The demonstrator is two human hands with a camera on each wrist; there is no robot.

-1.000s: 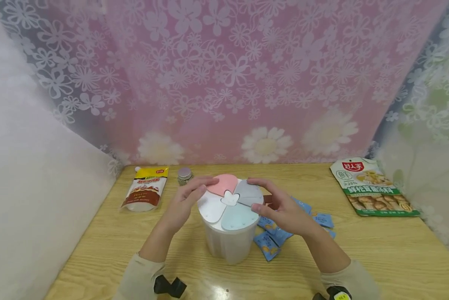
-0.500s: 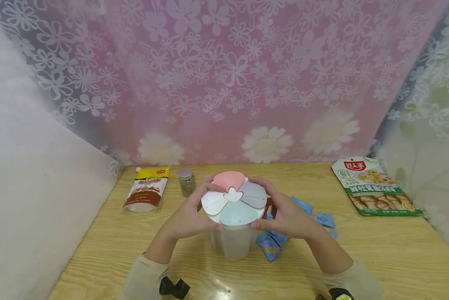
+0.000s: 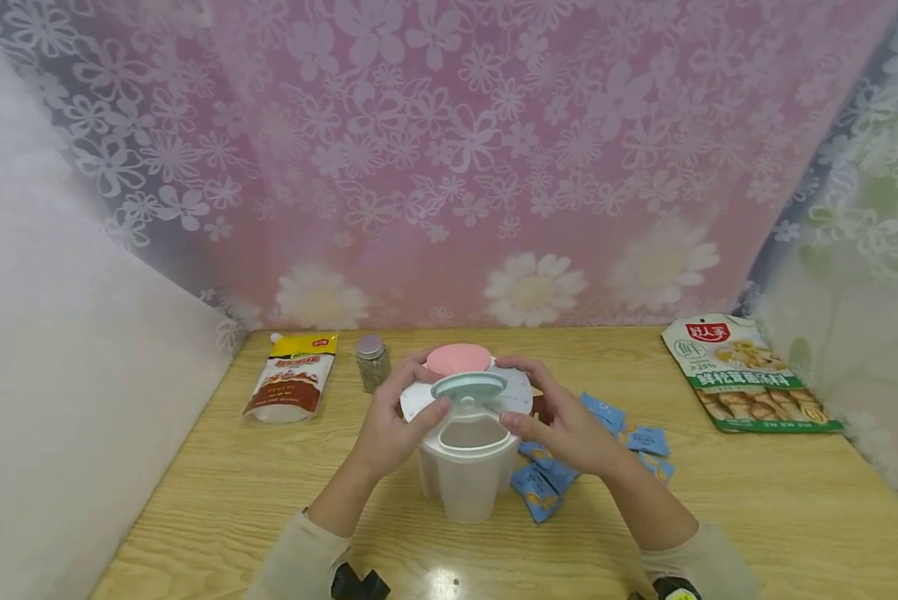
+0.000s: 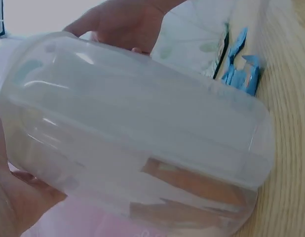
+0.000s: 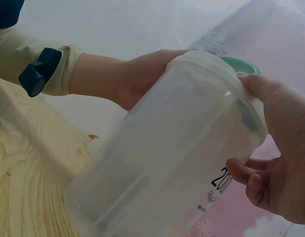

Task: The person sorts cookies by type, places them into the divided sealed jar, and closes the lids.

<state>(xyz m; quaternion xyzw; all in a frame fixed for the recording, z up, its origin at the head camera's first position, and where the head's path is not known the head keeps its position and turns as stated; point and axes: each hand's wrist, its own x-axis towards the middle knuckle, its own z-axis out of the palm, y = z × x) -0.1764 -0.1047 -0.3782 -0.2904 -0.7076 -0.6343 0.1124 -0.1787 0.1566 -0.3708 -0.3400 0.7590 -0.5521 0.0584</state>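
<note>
A translucent storage canister [image 3: 469, 492] with a petal-patterned top stands upright on the table, mid-view. Its pale teal flap [image 3: 469, 385] is tilted up, uncovering a rounded opening at the front; the pink flap [image 3: 459, 358] lies down behind it. My left hand [image 3: 396, 417] grips the canister's left rim, thumb on top beside the opening. From the right, my right hand [image 3: 569, 425] holds the rim, with its thumb close to the opening's edge. In the left wrist view, brown pieces [image 4: 197, 182] show through the wall of one compartment. Printed markings appear on the canister in the right wrist view.
Several small blue packets [image 3: 546, 487] lie right of the canister. Farther right is a green and white mushroom pouch [image 3: 749, 375]. At the back left are a yellow, white and brown pouch [image 3: 291, 379] and a small lidded jar [image 3: 373, 364]. Patterned cloth hangs behind.
Both hands first lay on the canister's top, then took its sides. The teal flap has since swung up, uncovering the front opening, and both thumbs have moved up onto the top.
</note>
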